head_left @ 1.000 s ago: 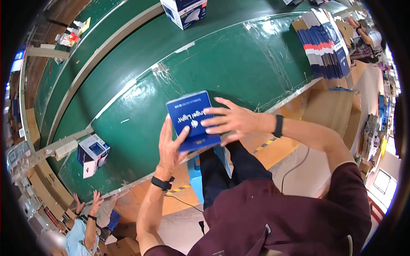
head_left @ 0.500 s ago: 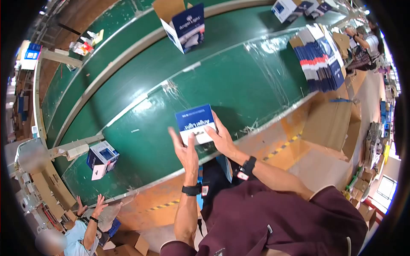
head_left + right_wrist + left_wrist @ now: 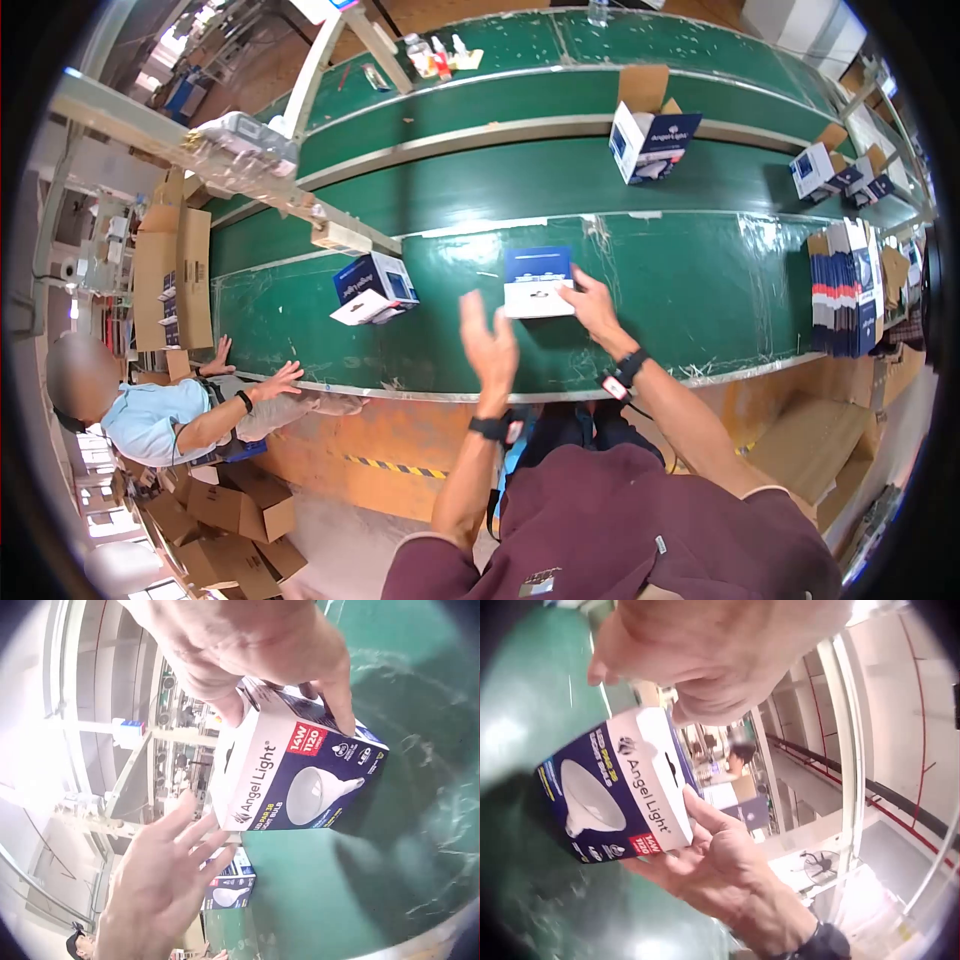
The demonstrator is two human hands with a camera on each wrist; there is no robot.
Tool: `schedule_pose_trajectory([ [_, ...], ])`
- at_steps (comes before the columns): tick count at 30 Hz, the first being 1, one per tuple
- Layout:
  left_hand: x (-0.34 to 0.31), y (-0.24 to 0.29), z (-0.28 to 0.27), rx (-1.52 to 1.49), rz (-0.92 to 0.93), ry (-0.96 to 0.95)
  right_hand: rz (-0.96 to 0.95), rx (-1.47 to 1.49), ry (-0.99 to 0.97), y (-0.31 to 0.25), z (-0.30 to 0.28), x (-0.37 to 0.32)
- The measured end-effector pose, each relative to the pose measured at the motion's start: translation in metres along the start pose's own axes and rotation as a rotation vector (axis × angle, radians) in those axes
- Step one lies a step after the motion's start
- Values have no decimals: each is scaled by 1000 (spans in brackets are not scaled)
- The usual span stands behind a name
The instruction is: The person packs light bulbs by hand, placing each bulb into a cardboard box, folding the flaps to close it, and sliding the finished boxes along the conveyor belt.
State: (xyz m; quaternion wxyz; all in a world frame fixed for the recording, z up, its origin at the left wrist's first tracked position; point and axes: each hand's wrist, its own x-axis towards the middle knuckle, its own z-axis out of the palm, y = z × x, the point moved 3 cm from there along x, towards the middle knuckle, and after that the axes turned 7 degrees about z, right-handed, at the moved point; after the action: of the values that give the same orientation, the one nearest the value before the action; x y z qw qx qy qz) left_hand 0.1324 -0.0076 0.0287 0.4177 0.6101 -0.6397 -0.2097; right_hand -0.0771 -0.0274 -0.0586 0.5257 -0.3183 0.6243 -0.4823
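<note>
A blue and white Angel Light bulb box [image 3: 538, 268] is over the green bench, its white hang tab toward me. My right hand [image 3: 597, 312] grips it by its right side; in the right wrist view thumb and fingers straddle the box [image 3: 292, 776]. My left hand [image 3: 490, 350] is off the box, just left of it, with nothing in it. Its fingers look spread and straight in the right wrist view. The box's bulb picture and 14W label show there. Another such box [image 3: 378, 288] stands to the left on the bench.
Flattened box blanks [image 3: 845, 290] are stacked at the bench's right end. An open-topped box [image 3: 655, 145] stands further back, with more boxes [image 3: 815, 172] at far right. A post and beam [image 3: 340, 228] cross at left. Another person [image 3: 165, 420] sits at the left end.
The view has swung left. My left hand has come away from the box, while the right keeps its grip. The box has turned, its white tab now showing toward me.
</note>
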Motion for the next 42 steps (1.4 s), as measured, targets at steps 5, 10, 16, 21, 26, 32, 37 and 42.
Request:
schedule_pose_trajectory([
  [5, -11, -125, -126, 304, -243, 250, 73, -167, -271, -29, 135, 53],
  [10, -28, -160, -174, 203, -468, 359, -26, -417, -230, -29, 261, 60],
  [16, -8, -150, -155, 199, -480, 280, -6, -129, -527, -21, 387, 41],
  [21, -41, -128, -91, -37, -381, 120, -280, -265, -499, -83, 253, 38],
  [26, -62, -91, -46, -82, -345, -173, -811, -788, 511, -204, -24, 95],
  [32, 27, -9, 30, -34, 107, -386, -803, -1093, 188, -238, -136, 168],
  [37, 102, 77, 61, -283, 117, -306, -719, -924, 60, -245, -173, 70],
  [42, 97, 170, 74, 232, 840, -456, -825, -916, -215, -224, -228, 4],
])
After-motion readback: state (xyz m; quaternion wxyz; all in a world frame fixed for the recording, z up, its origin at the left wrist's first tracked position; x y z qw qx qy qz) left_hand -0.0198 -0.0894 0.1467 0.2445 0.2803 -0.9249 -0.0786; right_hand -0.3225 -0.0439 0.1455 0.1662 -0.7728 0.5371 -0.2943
